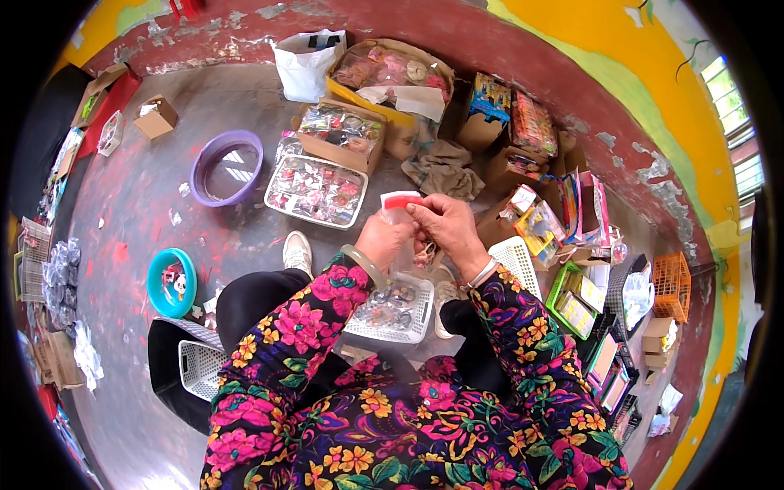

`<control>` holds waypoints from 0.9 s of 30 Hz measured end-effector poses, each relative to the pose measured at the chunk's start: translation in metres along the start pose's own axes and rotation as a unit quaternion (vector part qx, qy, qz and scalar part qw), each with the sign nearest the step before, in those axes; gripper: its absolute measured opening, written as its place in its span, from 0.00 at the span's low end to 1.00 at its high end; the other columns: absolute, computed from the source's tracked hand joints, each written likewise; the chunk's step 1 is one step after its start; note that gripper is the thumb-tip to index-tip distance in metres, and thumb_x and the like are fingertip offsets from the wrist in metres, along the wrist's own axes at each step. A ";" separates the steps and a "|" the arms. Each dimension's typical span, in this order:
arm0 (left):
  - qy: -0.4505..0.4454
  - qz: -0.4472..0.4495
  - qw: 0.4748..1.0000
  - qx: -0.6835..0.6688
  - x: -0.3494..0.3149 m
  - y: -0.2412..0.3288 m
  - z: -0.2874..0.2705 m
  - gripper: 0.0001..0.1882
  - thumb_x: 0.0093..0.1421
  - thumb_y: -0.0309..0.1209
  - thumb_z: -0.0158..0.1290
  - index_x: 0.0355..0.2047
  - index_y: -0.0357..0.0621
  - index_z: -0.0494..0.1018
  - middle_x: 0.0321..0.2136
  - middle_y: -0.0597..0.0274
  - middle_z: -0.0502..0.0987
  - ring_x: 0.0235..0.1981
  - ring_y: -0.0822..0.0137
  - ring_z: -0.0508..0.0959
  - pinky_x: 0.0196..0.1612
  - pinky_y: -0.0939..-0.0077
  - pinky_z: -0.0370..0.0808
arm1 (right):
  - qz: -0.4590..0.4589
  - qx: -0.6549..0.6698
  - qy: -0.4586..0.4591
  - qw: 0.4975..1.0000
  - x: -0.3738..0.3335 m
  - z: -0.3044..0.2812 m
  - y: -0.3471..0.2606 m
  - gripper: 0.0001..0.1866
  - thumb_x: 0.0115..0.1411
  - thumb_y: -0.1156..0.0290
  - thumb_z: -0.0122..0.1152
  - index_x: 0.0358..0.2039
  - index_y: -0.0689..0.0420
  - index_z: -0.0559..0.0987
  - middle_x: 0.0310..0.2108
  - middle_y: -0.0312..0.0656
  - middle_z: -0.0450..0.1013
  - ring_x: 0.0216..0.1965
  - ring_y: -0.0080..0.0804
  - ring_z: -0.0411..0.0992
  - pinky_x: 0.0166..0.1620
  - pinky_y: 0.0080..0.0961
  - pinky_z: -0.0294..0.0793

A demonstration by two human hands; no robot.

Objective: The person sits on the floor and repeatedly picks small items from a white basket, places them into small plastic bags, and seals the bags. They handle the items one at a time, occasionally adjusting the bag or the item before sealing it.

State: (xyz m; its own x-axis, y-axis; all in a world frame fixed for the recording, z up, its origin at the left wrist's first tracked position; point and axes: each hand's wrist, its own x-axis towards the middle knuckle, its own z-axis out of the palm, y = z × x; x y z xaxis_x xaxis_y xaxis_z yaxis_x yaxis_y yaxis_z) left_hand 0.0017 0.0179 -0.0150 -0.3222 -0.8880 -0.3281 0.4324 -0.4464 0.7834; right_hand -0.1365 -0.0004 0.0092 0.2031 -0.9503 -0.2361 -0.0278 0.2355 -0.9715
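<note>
Clear glossy plastic forms the small red-topped bag (400, 211). Just below it, the white basket (392, 310) is matt latticed plastic. Left of that basket, the floor (147, 245) is rough, paint-flecked concrete; beyond stand brown cardboard boxes (339, 147).

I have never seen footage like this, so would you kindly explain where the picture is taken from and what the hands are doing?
There is no machine here: a camera worn on a person's head looks down, and its wide lens bends the edges. The flowered sleeves are the person's own arms. The left hand and right hand together hold a small clear plastic bag with a red top strip. Below them a white plastic basket of small items rests by the knees. On the grey floor lie a purple round basin, a teal bowl and cardboard boxes of packaged trinkets.
</note>
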 end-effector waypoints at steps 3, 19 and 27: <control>0.014 -0.020 1.000 -0.010 0.000 0.003 0.003 0.08 0.55 0.25 0.49 0.36 0.38 0.68 0.23 0.62 0.72 0.21 0.71 0.73 0.24 0.80 0.72 | -0.022 0.017 0.012 1.000 0.000 0.000 0.001 0.09 0.52 0.71 0.59 0.27 0.65 0.74 0.19 0.36 0.70 0.17 0.17 0.66 0.19 0.13 0.64; 0.010 0.010 0.996 -0.090 -0.005 0.013 0.005 0.07 0.53 0.23 0.50 0.34 0.38 0.70 0.22 0.61 0.73 0.22 0.69 0.75 0.25 0.79 0.74 | -0.094 0.107 -0.008 0.990 -0.004 0.002 -0.005 0.05 0.54 0.76 0.56 0.25 0.64 0.71 0.18 0.34 0.68 0.18 0.16 0.66 0.19 0.14 0.66; 0.011 0.033 0.993 -0.114 -0.006 0.013 0.005 0.07 0.54 0.23 0.49 0.34 0.35 0.69 0.26 0.60 0.73 0.24 0.68 0.75 0.27 0.77 0.74 | -0.337 -0.197 0.007 0.921 -0.007 -0.005 -0.011 0.04 0.48 0.79 0.59 0.26 0.62 0.73 0.25 0.38 0.67 0.24 0.23 0.68 0.23 0.16 0.67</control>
State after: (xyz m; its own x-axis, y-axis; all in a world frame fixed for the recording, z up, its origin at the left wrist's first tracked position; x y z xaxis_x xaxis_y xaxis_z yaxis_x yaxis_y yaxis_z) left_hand 0.0050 0.0182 0.0001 -0.2689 -0.9173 -0.2937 0.6326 -0.3981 0.6644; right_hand -0.1424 0.0023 0.0214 0.2907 -0.8571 0.4254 -0.2537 -0.4977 -0.8294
